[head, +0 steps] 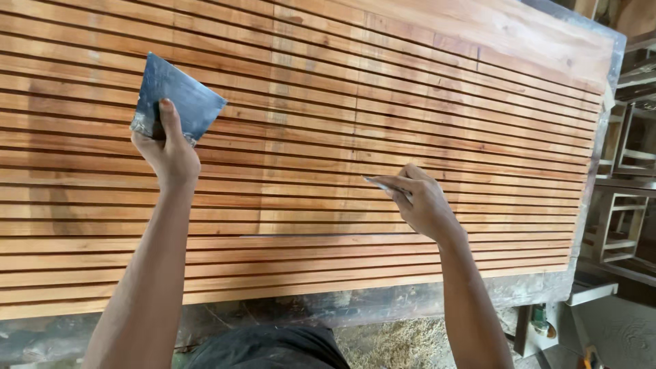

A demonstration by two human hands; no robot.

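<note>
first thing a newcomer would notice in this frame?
The big slatted wooden panel filling the view, orange-brown with dark grooves. Next, the left hand holding up a flat grey metal blade at upper left. At centre right, the right hand presses a thin scraper to a slat.

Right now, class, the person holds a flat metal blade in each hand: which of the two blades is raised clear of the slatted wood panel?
The broad square blade in the left hand; the right hand presses its thin blade edge-on to the panel.
</note>
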